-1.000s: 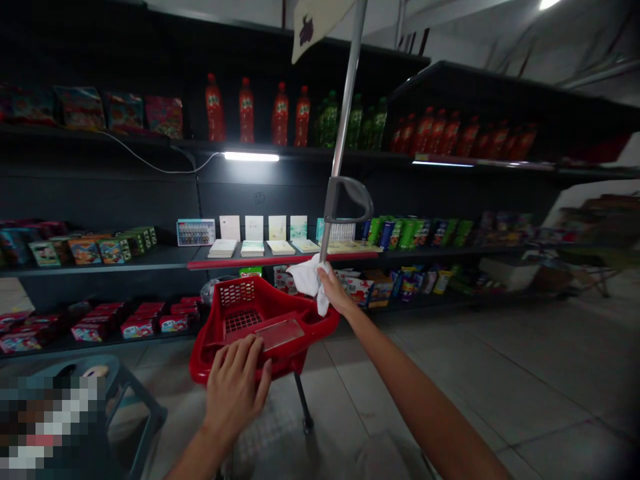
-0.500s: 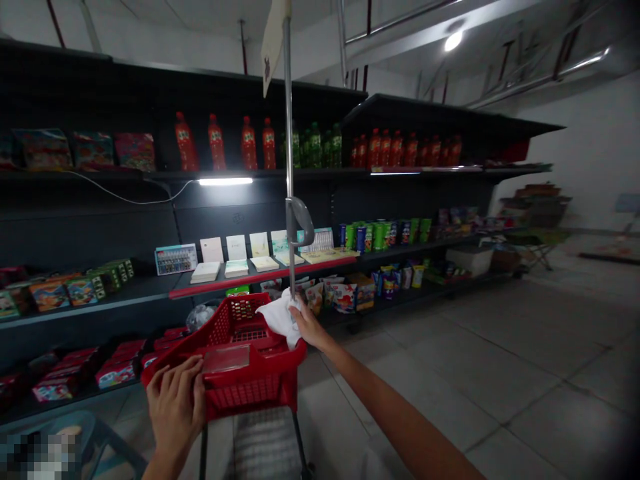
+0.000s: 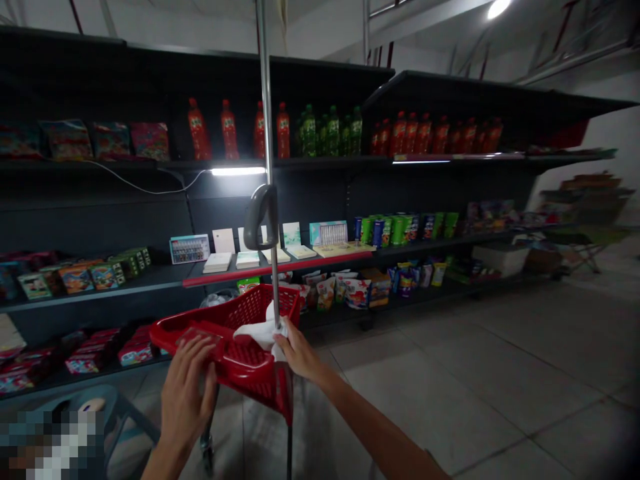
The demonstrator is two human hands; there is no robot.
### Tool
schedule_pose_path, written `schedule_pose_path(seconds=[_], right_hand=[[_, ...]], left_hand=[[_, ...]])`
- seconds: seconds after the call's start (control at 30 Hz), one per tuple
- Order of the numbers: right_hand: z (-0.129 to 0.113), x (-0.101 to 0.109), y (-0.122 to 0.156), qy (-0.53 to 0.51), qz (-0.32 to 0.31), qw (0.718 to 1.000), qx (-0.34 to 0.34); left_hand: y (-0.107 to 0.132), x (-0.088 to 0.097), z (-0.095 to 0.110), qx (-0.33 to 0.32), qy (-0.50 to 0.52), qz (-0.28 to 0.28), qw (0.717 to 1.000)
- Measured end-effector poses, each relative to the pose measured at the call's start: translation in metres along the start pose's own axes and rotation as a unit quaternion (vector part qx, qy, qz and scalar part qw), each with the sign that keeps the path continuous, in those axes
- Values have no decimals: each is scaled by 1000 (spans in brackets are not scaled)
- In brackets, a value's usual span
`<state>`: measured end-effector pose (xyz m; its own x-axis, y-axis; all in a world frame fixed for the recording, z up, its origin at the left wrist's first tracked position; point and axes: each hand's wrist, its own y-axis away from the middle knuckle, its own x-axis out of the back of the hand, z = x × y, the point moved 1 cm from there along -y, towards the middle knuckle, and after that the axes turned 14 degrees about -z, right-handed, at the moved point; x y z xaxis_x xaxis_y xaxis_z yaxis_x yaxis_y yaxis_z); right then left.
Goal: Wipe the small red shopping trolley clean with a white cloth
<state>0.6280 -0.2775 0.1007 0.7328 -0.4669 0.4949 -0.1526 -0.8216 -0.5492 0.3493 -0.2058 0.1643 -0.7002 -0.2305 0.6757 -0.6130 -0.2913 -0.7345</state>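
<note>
A small red shopping cart (image 3: pixel 250 363) stands in front of me, with a tall metal pole (image 3: pixel 266 133) rising from its rim and a grey handle (image 3: pixel 260 217) partway up. My right hand (image 3: pixel 297 352) is closed on a white cloth (image 3: pixel 257 331) pressed against the foot of the pole. My left hand (image 3: pixel 187 393) grips the near left rim of the cart, fingers curled over a clear plastic plate (image 3: pixel 197 335).
Dark shelving (image 3: pixel 320 200) runs along the back with red and green bottles (image 3: pixel 280 130), notebooks, boxes and snack packets. A grey stool (image 3: pixel 100 407) stands at the lower left. Tiled floor (image 3: pixel 450 373) stretches to the right.
The cart has turned, its near side swinging to the left, and the pole now stands upright near the middle. Both hands kept their hold and moved with it.
</note>
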Motion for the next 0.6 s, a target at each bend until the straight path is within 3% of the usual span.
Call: schedule_pose_path(seconds=[0.17, 0.3, 0.43, 0.6], right_hand=[[-21, -20, -6, 35, -56, 997, 31], [-23, -30, -9, 73, -81, 992, 62], [3, -30, -10, 111, -70, 989, 69], [52, -17, -7, 132, -60, 989, 23]], left_hand=[[-5, -17, 44, -34, -23, -65, 997], [-10, -25, 48, 10, -82, -66, 994], [-11, -21, 37, 55, -133, -72, 987], [-12, -9, 22, 86, -175, -114, 974]])
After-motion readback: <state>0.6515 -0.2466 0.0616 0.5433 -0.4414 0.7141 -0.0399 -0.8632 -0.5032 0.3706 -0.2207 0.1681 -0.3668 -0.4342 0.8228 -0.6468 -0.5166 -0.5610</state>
